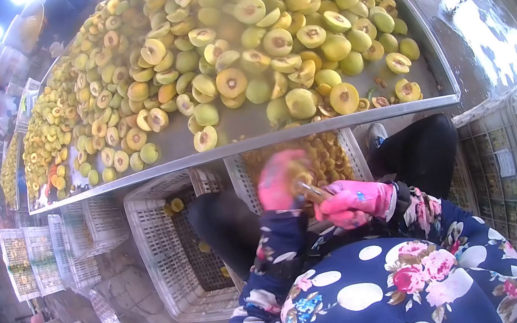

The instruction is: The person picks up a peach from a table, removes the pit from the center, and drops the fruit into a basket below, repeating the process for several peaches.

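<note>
Table edge: the metal lip of the table [335, 124] is running across the view just above the hands, from 9 o'clock up towards 3 o'clock.
Open room: a narrow gap is lying between that lip and the person's knees; wet floor [482, 18] is showing at 2 o'clock, and stacked crates are closing in at 3 and 8 o'clock.
Table load: halved peaches [238, 47], cut faces mostly up, are covering the table from 10 to 1 o'clock, thinning near the front lip.
Centre crate: a white slotted crate [353, 151] under the lip is holding pitted yellow halves [327, 156], just behind the hands.
Left crate: a second white crate [156, 249] at 8 o'clock of the hands is holding only a few pieces on its dark bottom.
Left hand: the left hand [279, 182], in a pink glove, is curling its fingers closed around a peach [301, 178], which is sitting at centre view over the lap.
Right hand: the right hand [356, 203], also pink-gloved, is gripping a small metal tool [311, 190] with fingers clenched, its tip touching the fruit.
Blur: the hands are smeared, so finer finger detail cannot be told.
</note>
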A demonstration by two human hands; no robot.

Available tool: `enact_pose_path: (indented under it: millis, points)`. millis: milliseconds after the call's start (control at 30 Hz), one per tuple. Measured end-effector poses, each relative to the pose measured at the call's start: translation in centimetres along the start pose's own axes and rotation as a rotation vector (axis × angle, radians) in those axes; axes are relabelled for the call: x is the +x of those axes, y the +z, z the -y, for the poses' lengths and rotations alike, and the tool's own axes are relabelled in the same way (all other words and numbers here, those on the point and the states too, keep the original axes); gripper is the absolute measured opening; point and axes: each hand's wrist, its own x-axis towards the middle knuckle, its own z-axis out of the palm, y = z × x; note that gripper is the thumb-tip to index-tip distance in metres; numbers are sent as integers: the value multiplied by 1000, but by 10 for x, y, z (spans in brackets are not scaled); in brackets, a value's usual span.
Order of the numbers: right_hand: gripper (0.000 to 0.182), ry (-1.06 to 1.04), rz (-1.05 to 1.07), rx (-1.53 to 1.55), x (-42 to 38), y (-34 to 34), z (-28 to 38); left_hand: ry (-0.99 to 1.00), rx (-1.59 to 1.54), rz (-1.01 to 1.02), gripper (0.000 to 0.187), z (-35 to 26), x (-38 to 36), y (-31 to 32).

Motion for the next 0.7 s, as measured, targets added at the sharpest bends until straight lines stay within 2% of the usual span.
enact_pose_path:
  millis: [67, 100, 133, 167, 200, 267, 300, 400, 467, 533, 567, 633, 700]
  points:
    - [18, 51, -68, -106, -3, -6, 5, 246, 331, -159, 19, -32, 7, -25]
    - [19, 76, -100, -156, -3, -10, 5, 270, 436, -308, 12, -61, 8, -43]
    - [23, 180, -192, -338, 10, -26, -2, 165, -211, -387, 13, -68, 19, -83]
    - [24, 94, -223, -740, 20, -54, -24, 216, 1, -477, 15, -75, 26, -121]
    - [25, 2, -251, -1140, 25, -86, -55, 201, 276, -601, 25, -82, 33, -148]
    - [28, -5, -311, -1414, 27, -93, -63, 355, 1190, -496, 32, -82, 51, -203]
    - [30, 87, -344, -1293, 23, -76, -49, 420, 1643, -410, 35, -82, 57, -215]
    - [31, 236, -406, -969, 17, -48, -25, 273, 1541, -260, 40, -98, 87, -165]
    - [31, 264, -436, -822, 14, -43, -18, 53, 1595, -199, 45, -71, 126, -147]
    - [31, 262, -465, -723, 12, -41, -15, -210, 1688, 13, 47, -63, 147, -115]
    - [30, 233, -480, -691, 10, -42, -14, -206, 1700, 63, 48, -58, 153, -111]
    - [28, 173, -511, -618, 6, -47, -14, -69, 1535, 48, 47, -47, 153, -111]
    - [28, 54, -460, -503, 3, -44, -9, 146, 1324, 5, 45, -39, 143, -109]
